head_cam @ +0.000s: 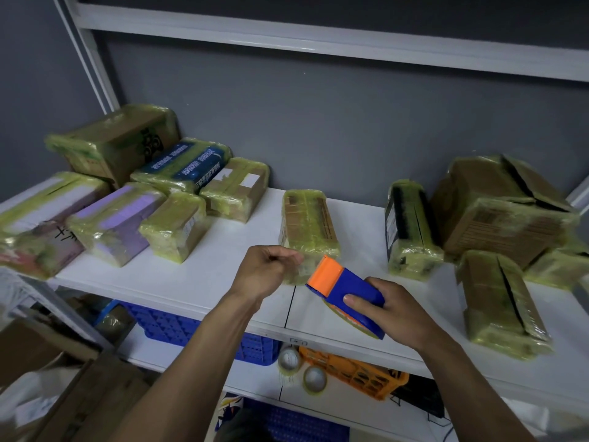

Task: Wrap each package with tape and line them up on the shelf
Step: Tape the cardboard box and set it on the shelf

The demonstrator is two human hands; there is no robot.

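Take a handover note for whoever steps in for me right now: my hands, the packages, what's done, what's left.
Left hand: pinches what looks like the tape end.
Right hand: grips the tape dispenser.
Both work at the front end of the middle package, lying on the shelf and largely taped.
Done: left group and right group look wrapped.
Left: finish this package, then straighten the right group, which sits unevenly.

glossy film-wrapped cardboard packages (308, 223); smooth plastic dispenser (345, 287); smooth white shelf (204, 282).
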